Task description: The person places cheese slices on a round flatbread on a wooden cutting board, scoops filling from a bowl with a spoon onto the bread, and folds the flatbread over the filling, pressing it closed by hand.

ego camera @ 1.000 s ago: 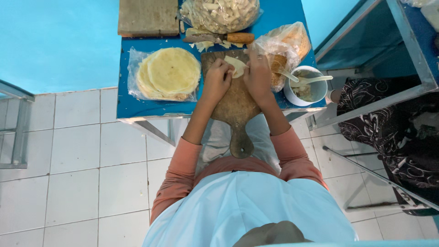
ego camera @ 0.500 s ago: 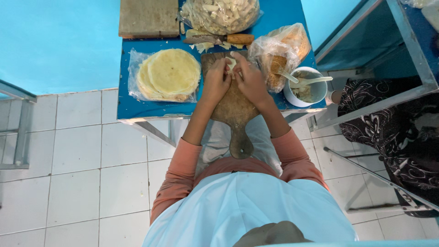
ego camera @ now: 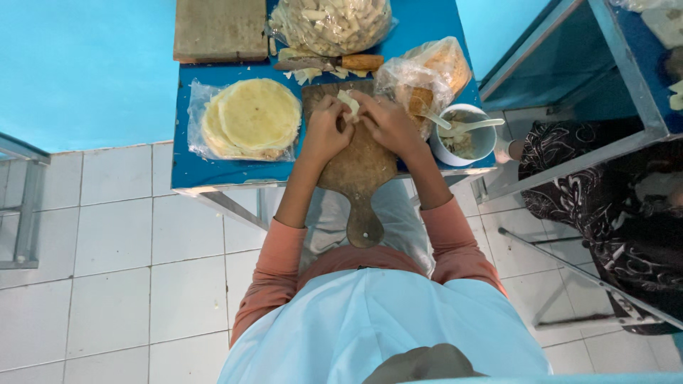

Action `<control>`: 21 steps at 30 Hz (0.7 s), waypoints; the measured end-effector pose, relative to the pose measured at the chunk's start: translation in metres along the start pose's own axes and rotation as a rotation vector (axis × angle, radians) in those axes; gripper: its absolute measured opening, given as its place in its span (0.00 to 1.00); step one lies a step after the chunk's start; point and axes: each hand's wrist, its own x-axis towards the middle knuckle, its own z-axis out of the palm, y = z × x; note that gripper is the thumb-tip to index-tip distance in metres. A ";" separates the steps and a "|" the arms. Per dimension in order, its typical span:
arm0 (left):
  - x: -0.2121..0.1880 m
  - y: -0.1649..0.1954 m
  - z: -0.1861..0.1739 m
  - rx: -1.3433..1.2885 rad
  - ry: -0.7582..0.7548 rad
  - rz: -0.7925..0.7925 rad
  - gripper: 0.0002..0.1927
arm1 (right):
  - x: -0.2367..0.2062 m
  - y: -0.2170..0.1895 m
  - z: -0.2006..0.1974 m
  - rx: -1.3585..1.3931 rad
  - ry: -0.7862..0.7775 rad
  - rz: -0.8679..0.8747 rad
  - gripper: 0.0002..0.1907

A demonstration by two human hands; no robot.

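Both hands work a small pale wrapper (ego camera: 348,102) on a brown wooden cutting board (ego camera: 358,171) whose handle points toward me. My left hand (ego camera: 326,129) pinches the wrapper's left side with curled fingers. My right hand (ego camera: 388,122) folds over its right side. The two hands touch at the fingertips. Left of the board lies a stack of round yellow wrappers (ego camera: 251,118) on clear plastic. A white bowl (ego camera: 465,136) with filling and a white spoon (ego camera: 471,125) stands right of my right hand.
The small blue table (ego camera: 186,174) also bears a wooden block (ego camera: 220,30), a bag of pale rolled pieces (ego camera: 333,24), a wooden-handled knife (ego camera: 331,63) and a plastic bag of fried pieces (ego camera: 429,74). A metal frame and a person in dark patterned cloth (ego camera: 612,206) are at the right. White floor tiles surround.
My right hand has moved left onto the wrapper, joining the left hand. Both hands have closed in over the piece on the board.
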 end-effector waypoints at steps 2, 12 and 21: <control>0.000 0.005 0.000 0.019 0.003 0.037 0.14 | 0.001 0.002 0.000 0.010 -0.018 0.032 0.33; 0.007 0.012 0.006 0.010 0.037 0.044 0.03 | 0.006 0.011 -0.014 0.333 -0.003 -0.033 0.34; 0.026 0.007 0.019 0.097 0.026 -0.067 0.03 | 0.032 0.038 -0.010 0.445 -0.122 0.145 0.28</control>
